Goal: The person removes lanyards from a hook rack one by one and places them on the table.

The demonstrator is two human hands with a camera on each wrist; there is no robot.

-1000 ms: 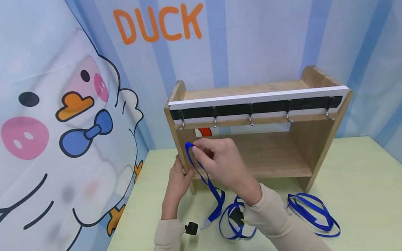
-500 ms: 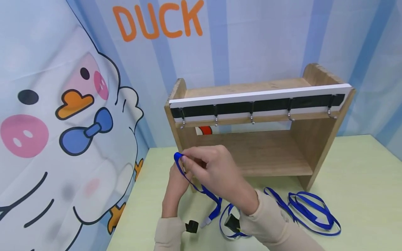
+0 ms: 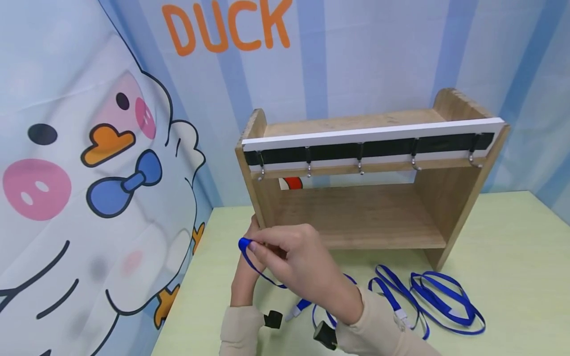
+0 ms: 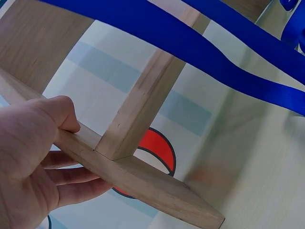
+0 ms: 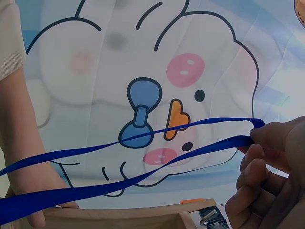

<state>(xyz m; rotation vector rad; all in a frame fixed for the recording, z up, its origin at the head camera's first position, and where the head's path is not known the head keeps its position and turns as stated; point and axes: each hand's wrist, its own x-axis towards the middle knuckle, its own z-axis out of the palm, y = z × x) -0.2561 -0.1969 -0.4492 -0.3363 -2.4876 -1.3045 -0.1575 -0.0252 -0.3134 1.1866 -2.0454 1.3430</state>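
Note:
My right hand (image 3: 303,262) pinches the looped end of a blue lanyard (image 3: 244,244) between thumb and fingertips, in front of the shelf's lower left side. Two flat strands of that lanyard (image 5: 71,193) stretch across the right wrist view toward the left arm. My left hand (image 4: 35,148) grips the side panel of a small wooden shelf (image 4: 143,183), thumb on one face and fingers on the other. In the head view the right hand partly hides it. Along the shelf's (image 3: 360,212) front top runs a black strip with several metal hooks (image 3: 361,165).
More blue lanyards lie on the pale green table (image 3: 503,237): a coiled lanyard (image 3: 445,301) at the right and one with a pale clip (image 3: 401,315) beside it. Another clip (image 3: 293,313) lies below my right hand. A cartoon duck curtain (image 3: 133,267) hangs at the left.
My right hand has moved down and slightly left with the lanyard loop, away from the hooks. More of the lanyards beside the right sleeve shows. My left hand stays at the shelf's side.

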